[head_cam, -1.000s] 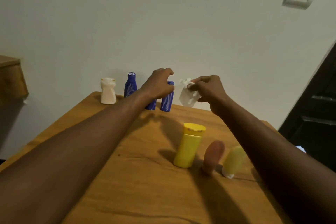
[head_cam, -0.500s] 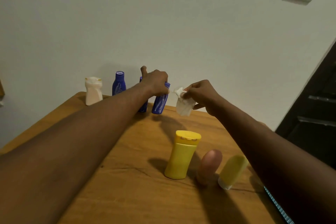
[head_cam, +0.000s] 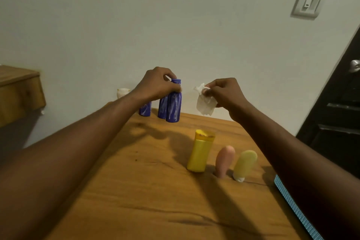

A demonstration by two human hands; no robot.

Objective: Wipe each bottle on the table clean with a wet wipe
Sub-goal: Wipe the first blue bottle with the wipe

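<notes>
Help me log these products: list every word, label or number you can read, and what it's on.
No text can be read.
Blue bottles: white markings, too blurred to read.
Yellow bottle: no legible print.
Wall switch: no legible mark.

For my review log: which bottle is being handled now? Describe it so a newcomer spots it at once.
Start at the wooden table and go to its far edge by the wall. The blue bottle wanted is the rightmost of three there, nearest the white wipe; it alone has the left hand gripping its neck.
</notes>
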